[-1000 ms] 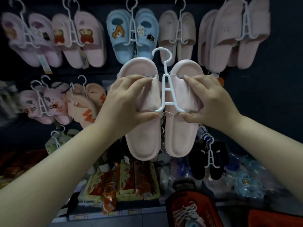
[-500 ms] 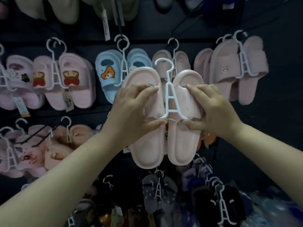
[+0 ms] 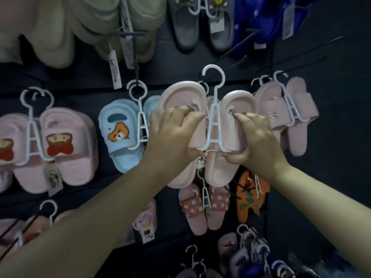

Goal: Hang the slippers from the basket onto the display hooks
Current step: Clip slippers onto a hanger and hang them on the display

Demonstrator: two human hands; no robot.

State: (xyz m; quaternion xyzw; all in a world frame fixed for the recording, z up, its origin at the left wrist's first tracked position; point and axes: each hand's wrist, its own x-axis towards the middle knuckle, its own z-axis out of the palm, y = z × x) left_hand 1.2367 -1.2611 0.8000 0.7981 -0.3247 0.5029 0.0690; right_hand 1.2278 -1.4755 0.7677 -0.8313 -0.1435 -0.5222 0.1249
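L fingers point(image 3: 187, 117) & R fingers point(image 3: 248, 118) curled round pink slippers point(image 3: 178, 95).

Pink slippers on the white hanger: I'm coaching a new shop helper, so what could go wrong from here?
1. The hanger hook looks not yet seated; the dark peg is thin against the dark wall, so it may miss.
2. The left hand and right hand hold the pink slippers by their straps; one could slide off the hanger.
3. The blue bear slippers and smiley pair sit close and may get knocked.
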